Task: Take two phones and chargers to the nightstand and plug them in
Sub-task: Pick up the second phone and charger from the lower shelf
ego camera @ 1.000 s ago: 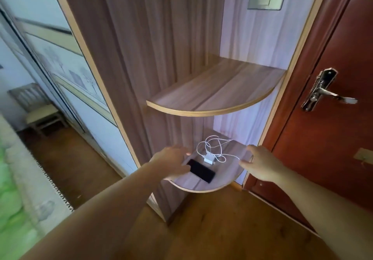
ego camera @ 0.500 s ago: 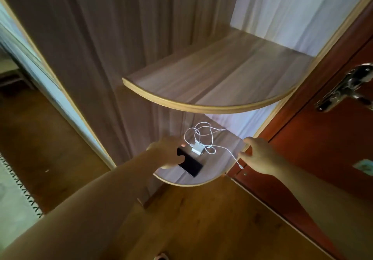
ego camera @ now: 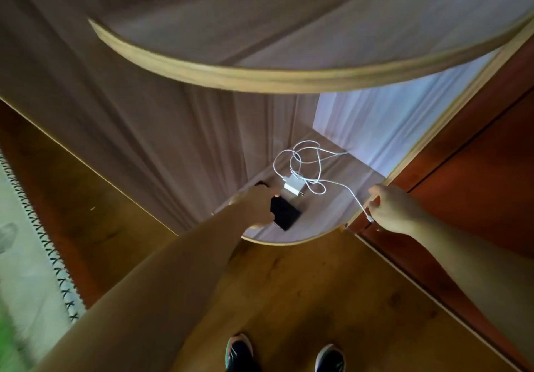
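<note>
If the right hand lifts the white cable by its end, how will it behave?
Probably floppy: the white cable lies in loose loops on the shelf. Its charger block would likely trail behind, and the crossed loops might tangle.

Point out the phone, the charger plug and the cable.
phone (ego camera: 286, 214), head view, dark screen.
charger plug (ego camera: 293, 184), head view, white body.
cable (ego camera: 346, 188), head view, straight stretch past the plug.

Probably a home: rounded corner shelves (ego camera: 260, 79), wood floor (ego camera: 289, 285), fringed rug (ego camera: 29, 256), red-brown door (ego camera: 476, 183).

A black phone (ego camera: 284, 215) lies on the lower shelf (ego camera: 326, 221) beside a white charger (ego camera: 293, 185) with tangled cable (ego camera: 306, 141).
</note>
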`<state>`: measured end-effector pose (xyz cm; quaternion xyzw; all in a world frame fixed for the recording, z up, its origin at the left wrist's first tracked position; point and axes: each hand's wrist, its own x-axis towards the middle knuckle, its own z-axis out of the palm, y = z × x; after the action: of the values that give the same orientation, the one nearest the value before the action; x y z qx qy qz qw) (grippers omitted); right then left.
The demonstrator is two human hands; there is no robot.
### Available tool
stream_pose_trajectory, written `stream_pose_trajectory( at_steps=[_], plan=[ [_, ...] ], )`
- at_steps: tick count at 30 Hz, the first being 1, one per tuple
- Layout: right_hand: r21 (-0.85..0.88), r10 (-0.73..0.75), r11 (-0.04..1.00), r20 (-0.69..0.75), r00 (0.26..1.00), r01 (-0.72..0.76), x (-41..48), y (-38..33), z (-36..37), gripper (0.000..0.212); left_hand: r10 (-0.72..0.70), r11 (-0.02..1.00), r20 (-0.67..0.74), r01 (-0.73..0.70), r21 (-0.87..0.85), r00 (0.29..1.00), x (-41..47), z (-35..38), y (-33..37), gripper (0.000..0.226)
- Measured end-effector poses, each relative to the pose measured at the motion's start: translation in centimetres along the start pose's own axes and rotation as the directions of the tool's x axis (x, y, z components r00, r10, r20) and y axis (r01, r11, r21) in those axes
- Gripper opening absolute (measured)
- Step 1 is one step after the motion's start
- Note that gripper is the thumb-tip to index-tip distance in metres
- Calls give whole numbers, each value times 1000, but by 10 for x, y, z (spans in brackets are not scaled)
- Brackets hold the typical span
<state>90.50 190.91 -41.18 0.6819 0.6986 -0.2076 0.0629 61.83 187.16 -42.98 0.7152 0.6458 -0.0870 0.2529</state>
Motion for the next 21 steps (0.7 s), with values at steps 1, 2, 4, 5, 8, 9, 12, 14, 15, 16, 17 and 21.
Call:
stream_pose_trajectory(
  at_steps=[1,2,4,5,8,9,12,14,15,16,17,21],
  plan=[
    [5,-12,1000,-4,1000,12,10,7,8,35,-9,1000,-10,9,20,1000,12,9,-2,61],
    [17,-31,999,-9,999,31,20,14,17,35,-7,997,-39,10,76,999,20,19,-2,61],
    [55,-57,997,-3,998,58,37,28,38,39,6,988,-15,-4,155,1000,41,45,-3,57],
    [56,-57,997,1,998,57,45,35,49,42,-3,978,-15,6,207,1000,51,56,-5,56],
    [37,-17,999,29,999,16,62,45,80,52,59,927,-22,-46,372,998,77,80,-19,79],
    [45,4,999,44,999,-6,67,47,88,58,70,902,-24,-53,428,997,83,85,-23,85],
    [117,69,990,94,993,-79,78,46,102,78,93,834,-16,-69,547,996,97,92,-31,88],
    [188,87,976,112,990,-107,83,43,107,86,126,822,-20,-93,562,992,105,94,-34,84],
    [201,90,973,110,990,-111,85,42,108,87,145,808,-18,-108,579,989,107,92,-33,83],
    [199,91,974,101,991,-110,86,41,109,87,159,802,-20,-117,586,987,109,91,-33,82],
    [193,97,975,88,991,-112,88,40,110,87,172,800,-22,-126,587,985,112,90,-33,81],
    [189,110,975,36,993,-115,93,34,113,76,191,773,2,-152,616,982,120,89,-29,83]
  ],
)
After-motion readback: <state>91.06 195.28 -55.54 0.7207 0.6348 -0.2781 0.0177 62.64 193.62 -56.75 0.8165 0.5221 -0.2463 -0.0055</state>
